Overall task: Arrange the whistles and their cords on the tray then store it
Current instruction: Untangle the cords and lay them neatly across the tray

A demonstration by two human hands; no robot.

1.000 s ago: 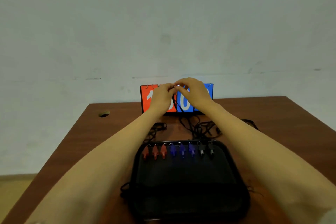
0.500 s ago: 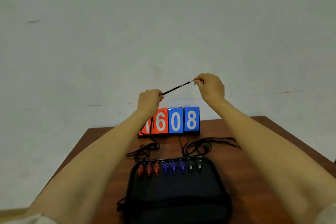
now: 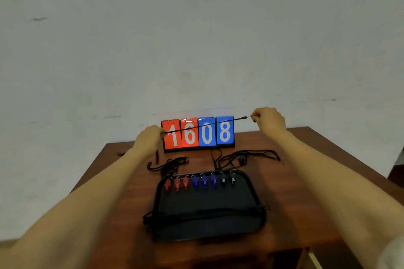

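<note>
A black cord [image 3: 203, 125] is stretched taut in the air between my hands, in front of the scoreboard. My left hand [image 3: 148, 140] is closed on its lower left end; a short tail hangs below that hand. My right hand [image 3: 269, 119] pinches its metal-tipped upper right end. Below, a black tray [image 3: 207, 223] lies on the table. Along its far edge stands a row of whistles: three red whistles [image 3: 177, 183], three blue whistles [image 3: 204, 181] and two black whistles [image 3: 227, 179]. Loose black cords lie behind the tray, a left pile of cords [image 3: 168, 165] and a right pile of cords [image 3: 247, 157].
A flip scoreboard [image 3: 197, 134] reading 1608, red and blue cards, stands at the back of the brown wooden table [image 3: 295, 172] against a white wall. The table's edges fall away left and right. A small hole [image 3: 120, 154] marks the table's far left.
My hands have drawn further apart, lengthening the taut cord from a short span to the full scoreboard width. One second ago both hands were together at the scoreboard. The view has tilted.
</note>
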